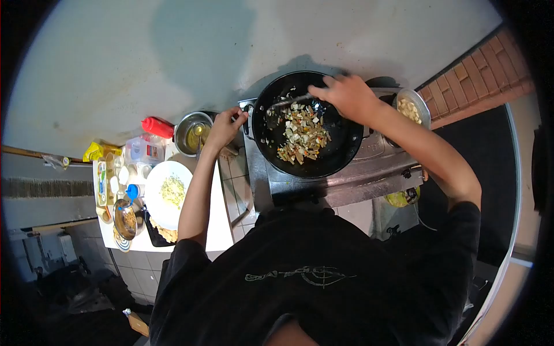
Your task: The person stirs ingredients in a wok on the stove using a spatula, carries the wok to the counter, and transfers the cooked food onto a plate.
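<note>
A large black pan [340, 158] stands on the metal stove [369, 179]. Chopped food [303, 135] in pale, brown and orange pieces lies in the middle of the pan. My left hand [227, 128] has its fingers closed at the pan's left handle [248, 121]. Over the pan's upper right part, my right hand [346, 98] is wrapped round a utensil [285, 102], which reaches left across the pan above the food. The utensil is partly blurred, and its far end is hard to make out.
On the left, a white table [213, 225] holds a white plate [156, 199] of chopped food, a metal pot [182, 138] with yellowish liquid, a red bottle [157, 127] and several containers. A metal bowl [424, 106] of pale pieces stands right of the pan. A wall rises behind the stove.
</note>
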Available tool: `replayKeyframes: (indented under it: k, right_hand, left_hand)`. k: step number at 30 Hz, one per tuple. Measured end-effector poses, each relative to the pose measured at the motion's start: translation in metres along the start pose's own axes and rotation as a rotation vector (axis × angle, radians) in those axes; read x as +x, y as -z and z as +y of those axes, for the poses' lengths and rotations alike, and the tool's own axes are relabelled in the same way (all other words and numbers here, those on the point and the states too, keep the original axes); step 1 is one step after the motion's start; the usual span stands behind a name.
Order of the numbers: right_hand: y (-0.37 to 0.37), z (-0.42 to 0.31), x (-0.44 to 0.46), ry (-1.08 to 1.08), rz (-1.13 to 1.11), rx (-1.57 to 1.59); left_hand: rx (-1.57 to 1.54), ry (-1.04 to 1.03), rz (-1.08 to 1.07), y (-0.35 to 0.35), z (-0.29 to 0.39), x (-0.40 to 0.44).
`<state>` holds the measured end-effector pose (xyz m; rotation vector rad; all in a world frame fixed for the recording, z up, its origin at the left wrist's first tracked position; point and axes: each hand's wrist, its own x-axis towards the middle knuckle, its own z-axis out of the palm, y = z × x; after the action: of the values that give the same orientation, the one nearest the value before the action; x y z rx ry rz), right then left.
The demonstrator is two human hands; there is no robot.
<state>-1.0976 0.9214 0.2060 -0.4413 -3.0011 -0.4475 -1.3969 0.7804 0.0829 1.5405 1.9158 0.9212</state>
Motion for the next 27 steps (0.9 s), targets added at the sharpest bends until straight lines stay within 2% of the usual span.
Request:
replayKeyframes:
  k: [5,10,13,15,19,22,27]
  right_hand:
    - [-0.036,0.021,0.037,0.092,0.089,0.159]
    - [-0.028,0.011,0.007,0.162,-0.166,0.184]
    - [-0.010,0.011,-0.005,0.108,-0.175,0.095]
    - [-0.006,0.009,-0.001,0.058,-0.153,0.117]
    - [-0.023,0.006,0.008,0.124,0.033,0.212]
    - [-0.022,0.006,-0.005,0.283,-0.041,0.082]
    - [0.018,0.005,-0.039,0.220,-0.096,-0.015]
  left_hand:
    - [-0.013,-0.008,-0.037,0.001,-0.006,0.005]
    - [-0.053,0.016,-0.021,-0.001,-0.007,0.004]
    - [-0.045,0.016,-0.006,-0.001,-0.005,0.002]
    - [-0.061,0.050,-0.019,-0.001,-0.001,0.003]
    - [-0.056,-0.016,-0.025,-0.005,-0.018,0.011]
    - [-0.092,-0.005,-0.032,-0.004,-0.020,0.011]
    - [-0.080,0.057,-0.014,-0.006,-0.015,0.007]
